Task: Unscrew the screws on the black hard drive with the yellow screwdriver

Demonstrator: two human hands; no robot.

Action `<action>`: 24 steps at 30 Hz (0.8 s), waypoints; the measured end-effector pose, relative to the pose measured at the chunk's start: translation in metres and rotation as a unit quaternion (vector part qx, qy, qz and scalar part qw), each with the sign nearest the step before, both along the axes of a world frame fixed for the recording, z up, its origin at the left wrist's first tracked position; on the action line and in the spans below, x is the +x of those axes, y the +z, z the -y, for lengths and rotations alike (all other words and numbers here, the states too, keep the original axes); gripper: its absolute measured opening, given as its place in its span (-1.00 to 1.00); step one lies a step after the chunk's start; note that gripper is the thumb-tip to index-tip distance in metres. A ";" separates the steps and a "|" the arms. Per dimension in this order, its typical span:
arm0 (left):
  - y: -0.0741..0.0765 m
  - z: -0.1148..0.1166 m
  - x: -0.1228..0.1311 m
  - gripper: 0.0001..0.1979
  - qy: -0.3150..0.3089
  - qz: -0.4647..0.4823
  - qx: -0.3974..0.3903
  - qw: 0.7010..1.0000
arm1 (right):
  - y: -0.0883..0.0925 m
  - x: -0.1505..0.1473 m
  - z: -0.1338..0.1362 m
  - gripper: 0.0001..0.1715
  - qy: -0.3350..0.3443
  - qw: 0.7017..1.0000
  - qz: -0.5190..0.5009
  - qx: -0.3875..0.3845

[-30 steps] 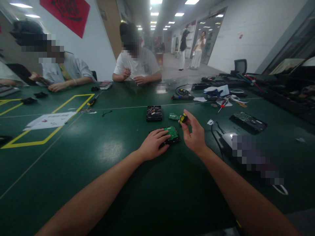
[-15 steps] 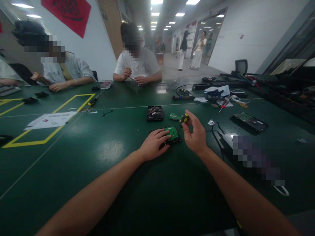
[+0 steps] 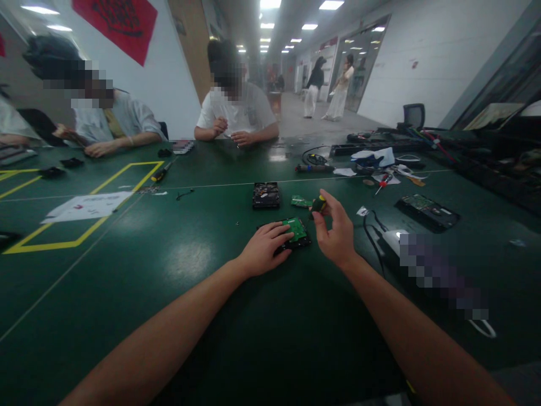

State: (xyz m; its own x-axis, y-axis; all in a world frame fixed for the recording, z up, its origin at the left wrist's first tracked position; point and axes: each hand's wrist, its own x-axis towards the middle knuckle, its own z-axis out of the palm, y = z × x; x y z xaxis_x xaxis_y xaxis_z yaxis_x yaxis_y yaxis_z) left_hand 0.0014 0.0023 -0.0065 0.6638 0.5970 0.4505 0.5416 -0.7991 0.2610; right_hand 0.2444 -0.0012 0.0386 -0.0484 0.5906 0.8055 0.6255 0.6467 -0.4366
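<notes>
My left hand point(image 3: 262, 248) grips a black hard drive point(image 3: 301, 239) flat against the table, fingers across its green circuit board point(image 3: 298, 226) and thumb along the near edge. Part of the drive is hidden under this hand. Between the thumb and fingers of my right hand point(image 3: 337, 235) is a small black-and-yellow screwdriver point(image 3: 318, 204). It slants down toward the drive's right side; whether its tip touches a screw is too small to tell. Just beyond lies a loose green circuit board point(image 3: 300, 201), and left of that a second hard drive point(image 3: 266, 195).
On the right lie another hard drive point(image 3: 426, 212), a long pale packet point(image 3: 439, 273) with a black cable point(image 3: 372, 242), and a red screwdriver point(image 3: 384, 181). A paper sheet point(image 3: 87, 206) is at the left. Across the green table point(image 3: 190, 316) sits a co-worker point(image 3: 236, 110).
The screwdriver's handle has turned slightly in my right fingers, showing less yellow. My left hand and the hard drive keep their places.
</notes>
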 end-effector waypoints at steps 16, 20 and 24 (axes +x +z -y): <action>0.001 0.000 0.000 -0.54 0.000 -0.009 -0.003 1.000 | 0.002 -0.001 0.001 -0.39 -0.018 1.000 0.011 0.007; 0.000 -0.001 -0.001 -0.54 -0.002 -0.006 -0.004 1.000 | -0.001 -0.001 0.000 -0.32 0.000 1.000 -0.001 -0.012; -0.001 -0.001 -0.001 -0.53 -0.003 -0.007 -0.005 1.000 | 0.001 -0.003 0.002 -0.34 -0.012 1.000 0.003 -0.002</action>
